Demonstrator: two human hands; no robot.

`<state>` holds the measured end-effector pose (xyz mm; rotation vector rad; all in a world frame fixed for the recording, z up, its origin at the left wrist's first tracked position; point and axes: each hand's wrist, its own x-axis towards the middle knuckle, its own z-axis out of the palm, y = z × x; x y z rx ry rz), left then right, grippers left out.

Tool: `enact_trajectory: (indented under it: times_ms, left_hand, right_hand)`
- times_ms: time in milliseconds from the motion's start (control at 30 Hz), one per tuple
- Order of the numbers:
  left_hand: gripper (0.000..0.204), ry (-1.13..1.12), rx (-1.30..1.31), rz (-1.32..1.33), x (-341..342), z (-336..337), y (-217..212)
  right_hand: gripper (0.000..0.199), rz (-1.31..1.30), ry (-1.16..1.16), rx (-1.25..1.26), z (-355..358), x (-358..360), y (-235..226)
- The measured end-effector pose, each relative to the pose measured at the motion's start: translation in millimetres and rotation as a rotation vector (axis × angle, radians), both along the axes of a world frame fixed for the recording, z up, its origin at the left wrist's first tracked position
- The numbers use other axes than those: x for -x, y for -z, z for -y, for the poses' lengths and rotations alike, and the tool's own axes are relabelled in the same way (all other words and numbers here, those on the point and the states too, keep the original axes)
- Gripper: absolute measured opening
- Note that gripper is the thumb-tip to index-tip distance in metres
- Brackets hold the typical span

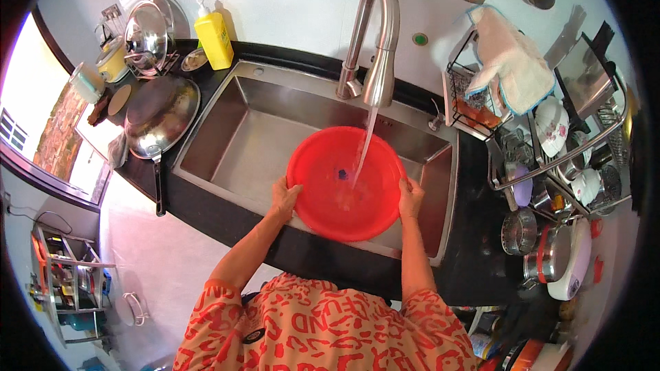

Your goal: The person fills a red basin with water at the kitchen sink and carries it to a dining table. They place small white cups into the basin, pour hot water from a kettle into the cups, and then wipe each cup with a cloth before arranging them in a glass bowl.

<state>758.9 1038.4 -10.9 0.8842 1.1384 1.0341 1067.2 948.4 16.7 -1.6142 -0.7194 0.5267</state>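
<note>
Both hands, left hand [284,198] and right hand [410,196], grip the rim of a round, shallow red basin [323,199] under running water [364,148].

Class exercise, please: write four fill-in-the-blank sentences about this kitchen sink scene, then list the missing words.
1. Both hands hold a red ____ over the sink.
2. Water runs from the ____ into it.
3. The soap bottle behind the sink is ____.
4. A wok sits to the ____ of the sink.

Missing words: basin; tap; yellow; left

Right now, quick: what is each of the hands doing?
Left hand: closed on the left rim of the red basin, under the running tap.
Right hand: closed on its right rim.
</note>
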Motion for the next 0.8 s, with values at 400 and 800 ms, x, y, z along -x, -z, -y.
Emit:
enact_trajectory:
  times_ms: [400,800]
  left_hand:
    - [0.036,-0.063,0.131,-0.086,-14.7,-6.3,-6.2]
    - [0.039,-0.143,0.084,-0.002,-29.9,-5.2,16.3]
  right_hand:
    - [0.03,-0.008,0.004,0.037,-10.8,-10.1,23.8]
    - [0.027,0.1,0.008,0.148,-25.7,-27.8,42.4]
